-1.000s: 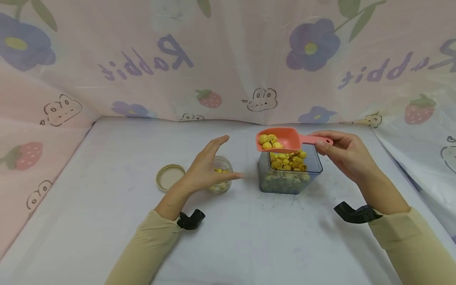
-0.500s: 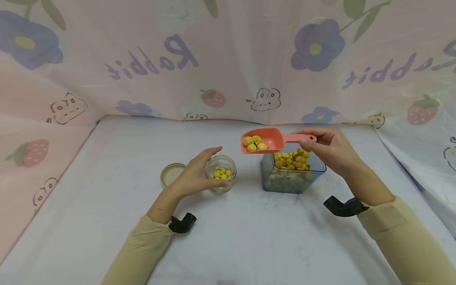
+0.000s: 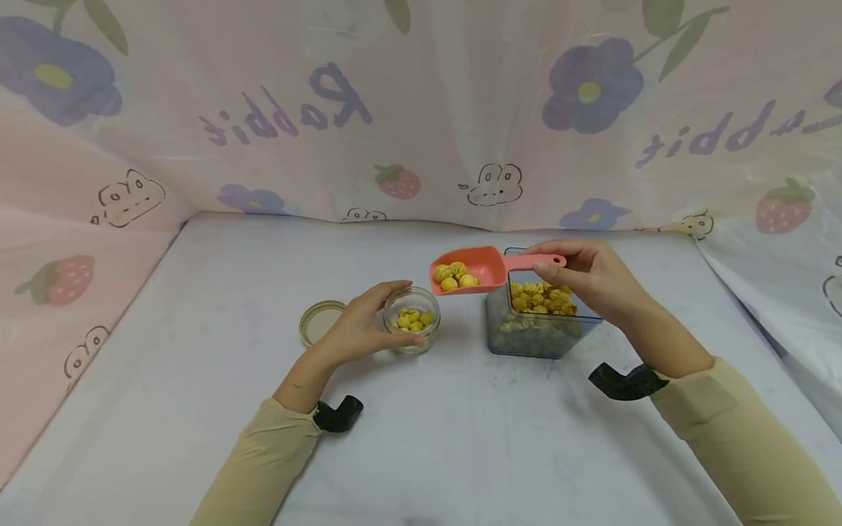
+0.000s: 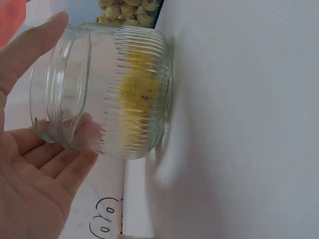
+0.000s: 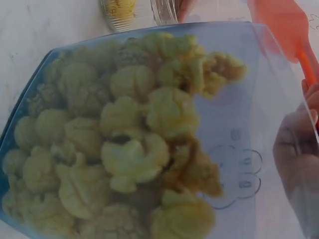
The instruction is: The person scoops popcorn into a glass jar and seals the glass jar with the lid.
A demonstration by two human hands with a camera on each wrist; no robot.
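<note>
My left hand (image 3: 355, 329) holds a small clear glass jar (image 3: 416, 348) around its upper part, thumb on one side and fingers on the other. A little yellow popcorn (image 4: 137, 92) lies in the bottom of the jar, which stands upright on the table. With my right hand (image 3: 598, 281) I pinch the handle of a coral-coloured scoop (image 3: 488, 267). Several popcorn pieces (image 3: 452, 273) sit in the scoop's front end. It hovers just right of the jar's mouth, above the left edge of a clear bluish container (image 3: 526, 342) heaped with popcorn (image 5: 132, 119).
A round gold-rimmed lid (image 3: 319, 324) lies on the white table (image 3: 421, 438), left of the jar and partly behind my left hand. A printed curtain (image 3: 421, 109) rises along the back and sides.
The scoop with its popcorn has moved left from above the container and dipped slightly toward the jar. My left hand has shifted from in front of the jar to close around it.
</note>
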